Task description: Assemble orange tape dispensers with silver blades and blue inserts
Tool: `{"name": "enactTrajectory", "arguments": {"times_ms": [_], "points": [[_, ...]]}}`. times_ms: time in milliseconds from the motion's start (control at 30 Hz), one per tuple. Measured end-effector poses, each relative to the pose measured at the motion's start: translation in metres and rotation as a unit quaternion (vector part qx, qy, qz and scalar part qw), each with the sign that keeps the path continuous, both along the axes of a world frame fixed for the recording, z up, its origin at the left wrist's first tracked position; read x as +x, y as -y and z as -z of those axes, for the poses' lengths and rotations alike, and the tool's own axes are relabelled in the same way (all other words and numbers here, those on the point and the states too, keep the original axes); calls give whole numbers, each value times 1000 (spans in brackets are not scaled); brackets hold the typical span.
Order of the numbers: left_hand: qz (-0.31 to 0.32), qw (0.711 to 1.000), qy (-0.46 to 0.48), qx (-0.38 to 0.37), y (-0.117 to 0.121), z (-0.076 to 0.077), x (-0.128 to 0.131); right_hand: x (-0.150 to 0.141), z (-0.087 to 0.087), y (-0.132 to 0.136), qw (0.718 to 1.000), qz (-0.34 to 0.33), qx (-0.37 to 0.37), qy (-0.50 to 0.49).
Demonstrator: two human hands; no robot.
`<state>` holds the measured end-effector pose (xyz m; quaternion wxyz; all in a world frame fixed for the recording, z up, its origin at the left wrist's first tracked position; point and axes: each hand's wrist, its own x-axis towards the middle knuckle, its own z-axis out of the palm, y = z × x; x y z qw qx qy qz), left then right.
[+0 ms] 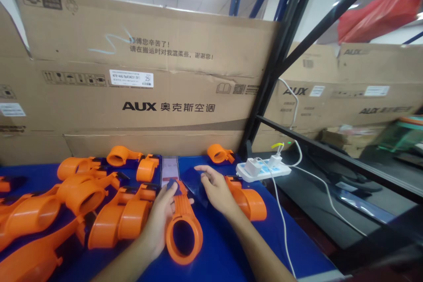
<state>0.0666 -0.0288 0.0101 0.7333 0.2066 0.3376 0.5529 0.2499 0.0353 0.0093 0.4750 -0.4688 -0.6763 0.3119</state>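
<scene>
My left hand (pixel 162 216) is closed around the neck of an orange plastic ring-shaped part (pixel 183 229) lying on the blue table (pixel 224 251), thumb near a dark blue piece at its top. My right hand (pixel 214 187) rests palm down, fingers stretched out, on a dark blue sheet (pixel 193 180) just right of a phone (pixel 169 168). Another orange part (pixel 249 200) lies directly right of that hand.
Several more orange parts (pixel 82 198) crowd the left of the table, and one (pixel 220 154) sits at the back. A white power strip (pixel 262 168) with chargers and cables lies at the right edge. Large cardboard boxes (pixel 139 83) wall the back; a black metal rack (pixel 297 9) stands right.
</scene>
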Motion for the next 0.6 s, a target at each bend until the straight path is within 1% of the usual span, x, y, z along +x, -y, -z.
{"name": "enactTrajectory", "arguments": {"times_ms": [67,167,267,367,467,533,600], "points": [[12,999,33,-17,0,-3,-1,-2,-1,0,1000,-19,-1,-19],[14,998,64,3,2,-7,-2,-4,-5,4,999,-52,-8,2],[17,996,82,22,3,-9,-1,-7,-12,11,995,-92,-47,7],[18,996,85,28,4,-9,0,-9,-18,17,987,-133,-83,-21],[20,995,86,53,2,-9,1,-10,-20,21,979,-164,-111,-39],[5,995,77,68,0,-7,1,-10,-21,22,978,-170,-112,-43],[-33,995,54,76,-2,-3,1,-8,-22,23,980,-172,-92,-44]]}}
